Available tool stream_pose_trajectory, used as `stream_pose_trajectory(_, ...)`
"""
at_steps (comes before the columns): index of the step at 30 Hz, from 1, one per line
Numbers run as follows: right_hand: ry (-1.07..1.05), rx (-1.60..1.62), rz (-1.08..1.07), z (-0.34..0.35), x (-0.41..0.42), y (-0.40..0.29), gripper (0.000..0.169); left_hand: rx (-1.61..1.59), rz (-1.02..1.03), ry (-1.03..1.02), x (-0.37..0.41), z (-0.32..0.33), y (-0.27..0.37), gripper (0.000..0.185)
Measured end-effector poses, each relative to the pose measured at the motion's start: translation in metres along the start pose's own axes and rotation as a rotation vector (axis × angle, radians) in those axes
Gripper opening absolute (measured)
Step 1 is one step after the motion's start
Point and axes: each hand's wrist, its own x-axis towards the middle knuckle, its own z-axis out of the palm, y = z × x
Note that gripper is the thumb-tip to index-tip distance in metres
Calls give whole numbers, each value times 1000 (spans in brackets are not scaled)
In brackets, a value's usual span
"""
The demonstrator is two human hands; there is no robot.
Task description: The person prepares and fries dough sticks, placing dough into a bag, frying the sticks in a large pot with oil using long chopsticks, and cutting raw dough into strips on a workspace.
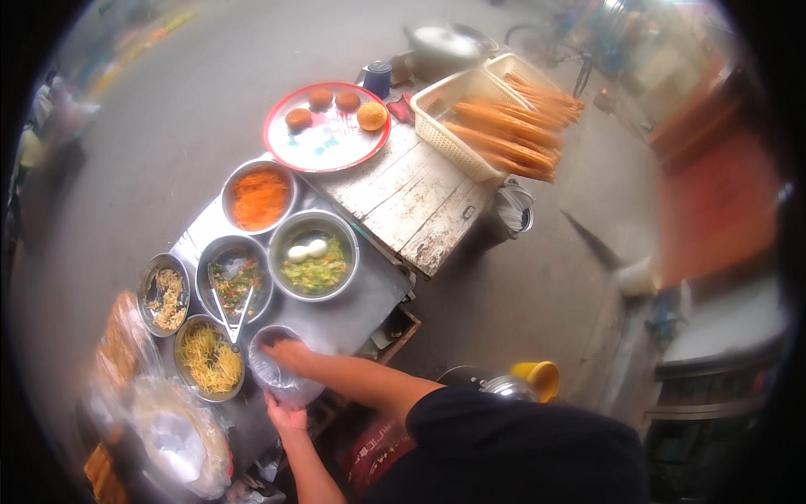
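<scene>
A container lined with clear plastic (296, 394) stands at the front edge of the metal counter. My right hand (288, 354) reaches into its mouth; the fingertips are partly hidden, and I cannot tell what they touch. My left hand (286, 414) grips its near side from below. Just beyond, white-armed tongs (238, 327) rest in a metal bowl of chopped red and green food (234, 277). Pale yellow shreds (211, 365) fill a bowl to the left. Farther away are two white eggs (307, 251) on chopped greens (315, 272), and orange shreds (259, 198) in another bowl.
A red-rimmed tray (327, 160) with several round buns and a cream plastic basket (453, 154) of fried dough sticks (510, 135) sit on a worn white wooden board (409, 214). Plastic-wrapped flatbreads (211, 441) lie at lower left. A yellow bucket (544, 380) stands at right.
</scene>
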Motion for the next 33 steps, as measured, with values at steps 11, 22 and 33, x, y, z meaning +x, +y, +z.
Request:
stream_pose_trajectory(11, -130, -264, -226, -10, 2, 52, 76, 9, 134, 255, -74, 76, 1, 57)
stream_pose_trajectory(22, 423, -632, -306, -75, -5, -18, 23, 374, 259, 176, -312, -230, 96, 40)
stream_pose_trajectory(33, -648, 247, -767, 247, -96, -670, 32, 38, 696, 881, -605, -481, 227, 24)
